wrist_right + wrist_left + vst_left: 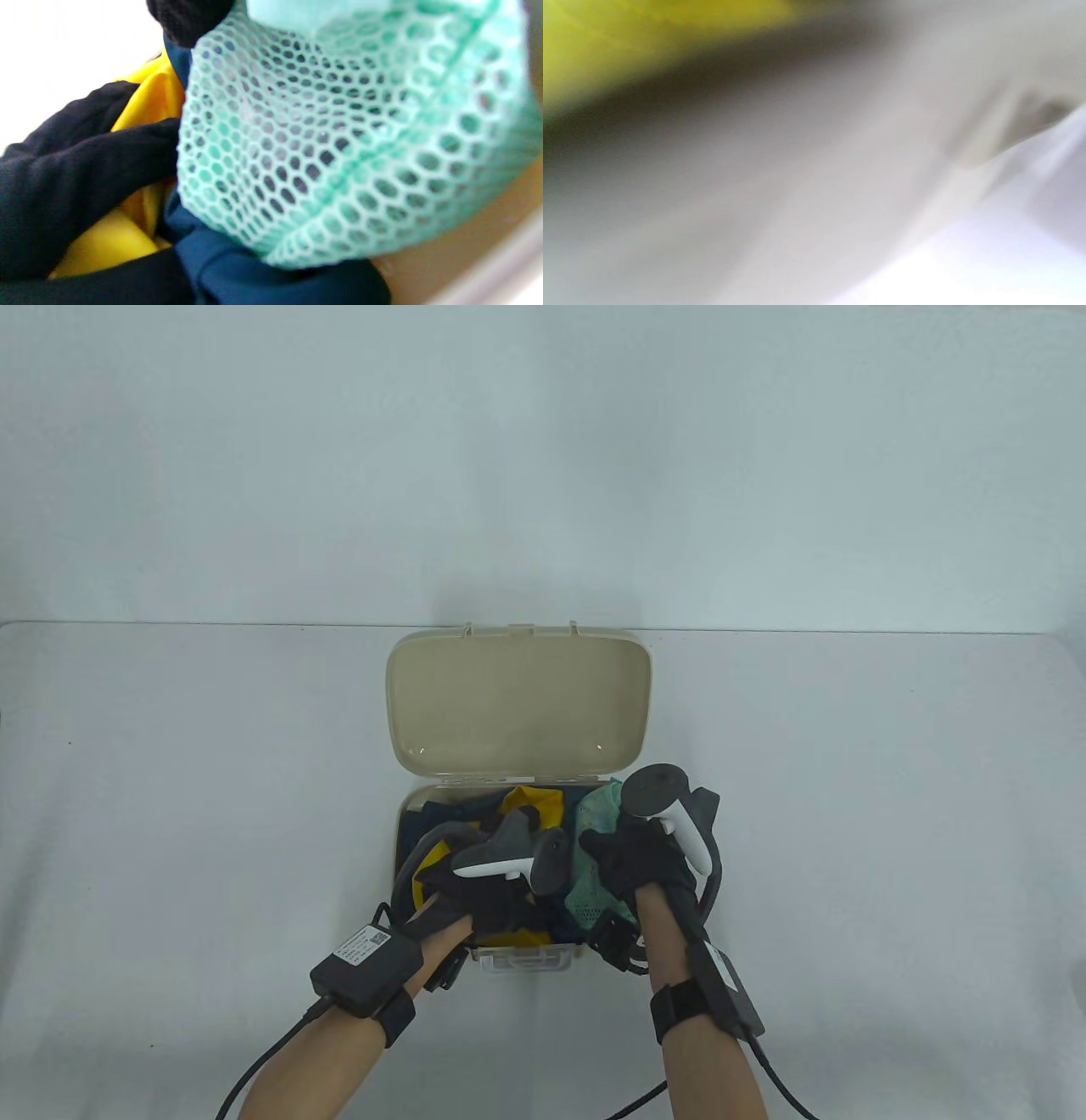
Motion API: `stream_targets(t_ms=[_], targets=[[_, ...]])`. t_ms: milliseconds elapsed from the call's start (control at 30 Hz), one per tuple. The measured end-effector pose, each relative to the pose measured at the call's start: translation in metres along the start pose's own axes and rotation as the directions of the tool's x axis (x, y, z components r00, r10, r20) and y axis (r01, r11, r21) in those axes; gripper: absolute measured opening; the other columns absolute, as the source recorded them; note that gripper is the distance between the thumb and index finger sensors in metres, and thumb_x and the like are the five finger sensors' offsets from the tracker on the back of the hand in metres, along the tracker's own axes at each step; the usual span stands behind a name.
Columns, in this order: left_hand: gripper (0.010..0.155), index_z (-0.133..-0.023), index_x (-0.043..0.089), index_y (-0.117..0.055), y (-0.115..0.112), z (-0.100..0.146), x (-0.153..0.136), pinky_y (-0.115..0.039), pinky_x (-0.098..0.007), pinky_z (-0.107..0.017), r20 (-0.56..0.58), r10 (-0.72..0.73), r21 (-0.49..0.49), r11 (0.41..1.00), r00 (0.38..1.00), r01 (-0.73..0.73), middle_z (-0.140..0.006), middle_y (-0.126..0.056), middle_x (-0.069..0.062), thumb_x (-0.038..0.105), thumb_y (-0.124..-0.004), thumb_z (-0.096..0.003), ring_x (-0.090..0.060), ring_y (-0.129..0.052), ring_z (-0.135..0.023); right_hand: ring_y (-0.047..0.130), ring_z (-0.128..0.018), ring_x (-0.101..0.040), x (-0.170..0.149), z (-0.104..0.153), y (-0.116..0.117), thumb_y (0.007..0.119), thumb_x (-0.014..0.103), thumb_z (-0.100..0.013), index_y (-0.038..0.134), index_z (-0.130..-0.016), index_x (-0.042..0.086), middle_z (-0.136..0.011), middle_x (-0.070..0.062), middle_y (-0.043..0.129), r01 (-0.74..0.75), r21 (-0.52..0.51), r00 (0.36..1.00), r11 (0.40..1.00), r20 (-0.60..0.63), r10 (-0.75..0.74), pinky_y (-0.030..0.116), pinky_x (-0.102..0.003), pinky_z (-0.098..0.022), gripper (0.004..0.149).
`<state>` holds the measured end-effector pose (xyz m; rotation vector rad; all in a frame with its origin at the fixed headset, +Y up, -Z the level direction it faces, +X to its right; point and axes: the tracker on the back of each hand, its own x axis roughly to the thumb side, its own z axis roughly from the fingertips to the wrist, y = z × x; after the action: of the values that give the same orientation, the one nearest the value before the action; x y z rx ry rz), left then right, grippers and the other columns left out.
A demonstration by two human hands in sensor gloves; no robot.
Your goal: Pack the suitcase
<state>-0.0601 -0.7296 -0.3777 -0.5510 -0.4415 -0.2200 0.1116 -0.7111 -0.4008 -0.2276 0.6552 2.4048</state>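
Note:
A beige suitcase (pixel 526 960) stands open near the table's front edge, its lid (pixel 517 704) raised at the back. Inside lie a yellow garment (pixel 539 806), a dark blue garment (pixel 263 275) and a mint green mesh bag (pixel 598 814). My left hand (pixel 488 903) rests on the yellow garment in the left half. Its black gloved fingers (pixel 85 161) lie across the yellow cloth (pixel 148 97), right against the mesh bag (pixel 339 148). My right hand (pixel 632 861) lies on top of the mesh bag with the thumb spread. The left wrist view is a blur of yellow (pixel 606 38) and grey.
The white table (pixel 848 814) spreads on both sides of the suitcase and behind it. The suitcase's beige inner wall (pixel 458 237) runs close beside the mesh bag on the right. A latch sits at the front of the case.

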Motion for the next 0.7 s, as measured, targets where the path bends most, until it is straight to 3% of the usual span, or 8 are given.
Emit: stream_targets(t_ms=[133,233,300,400,533,700], targets=[[0.082,-0.117,0.035,-0.03,-0.001,0.002,-0.003,-0.043,-0.086,-0.059,-0.003,0.024,0.002,1.0,1.0,-0.024,-0.121,-0.001,-0.016,0.068,-0.065,-0.0506,-0.056,-0.026,-0.113,0.087,-0.081,-0.046,-0.001,0.0,0.0,0.063,0.034,-0.059,0.022,-0.11,-0.003,-0.109,-0.026,0.055,0.023,0.018,1.0,1.0,0.014,-0.023,0.088,-0.046,-0.05,0.075],[0.082,-0.117,0.035,-0.029,-0.002,0.003,-0.005,-0.043,-0.085,-0.061,0.024,0.028,-0.003,1.0,0.999,-0.028,-0.12,-0.001,-0.017,0.067,-0.064,-0.0505,-0.057,-0.026,-0.113,0.084,-0.08,-0.047,-0.002,-0.003,0.0,0.062,0.034,-0.06,0.021,-0.11,-0.004,-0.108,-0.028,0.054,0.08,0.064,0.996,0.995,0.032,-0.083,0.088,-0.045,-0.05,0.076],[0.083,-0.117,0.035,-0.029,-0.003,0.003,-0.008,-0.042,-0.085,-0.061,0.037,0.046,-0.012,0.999,0.998,-0.046,-0.12,-0.001,-0.017,0.067,-0.065,-0.0503,-0.057,-0.025,-0.113,0.084,-0.079,-0.048,-0.005,-0.008,0.004,0.062,0.033,-0.06,0.021,-0.11,-0.005,-0.107,-0.029,0.055,0.188,0.147,0.978,0.971,0.063,-0.199,0.088,-0.044,-0.051,0.075],[0.083,-0.117,0.034,-0.028,-0.005,0.004,-0.012,-0.041,-0.085,-0.061,0.036,0.057,-0.013,0.998,0.998,-0.057,-0.12,-0.001,-0.017,0.067,-0.065,-0.0504,-0.057,-0.024,-0.113,0.085,-0.077,-0.046,-0.004,-0.012,0.006,0.063,0.032,-0.06,0.022,-0.11,-0.003,-0.106,-0.028,0.057,0.21,0.158,0.973,0.965,0.063,-0.223,0.088,-0.043,-0.051,0.075],[0.083,-0.117,0.035,-0.027,-0.005,0.005,-0.014,-0.042,-0.085,-0.061,0.022,0.043,-0.019,0.999,0.999,-0.043,-0.12,0.003,-0.016,0.068,-0.064,-0.0506,-0.056,-0.024,-0.113,0.09,-0.078,-0.043,0.006,-0.007,0.002,0.06,0.027,-0.06,0.025,-0.11,-0.004,-0.107,-0.027,0.059,0.003,0.044,0.999,0.999,0.042,-0.005,0.089,-0.044,-0.05,0.069],[0.083,-0.117,0.035,-0.027,-0.005,0.005,-0.014,-0.041,-0.085,-0.062,0.017,0.049,-0.012,0.999,0.999,-0.049,-0.12,0.003,-0.016,0.067,-0.063,-0.0506,-0.056,-0.023,-0.113,0.093,-0.075,-0.04,0.019,0.002,0.013,0.054,0.026,-0.06,0.024,-0.11,-0.005,-0.107,-0.027,0.059,-0.188,-0.083,0.981,0.979,0.025,0.191,0.089,-0.042,-0.05,0.066]])
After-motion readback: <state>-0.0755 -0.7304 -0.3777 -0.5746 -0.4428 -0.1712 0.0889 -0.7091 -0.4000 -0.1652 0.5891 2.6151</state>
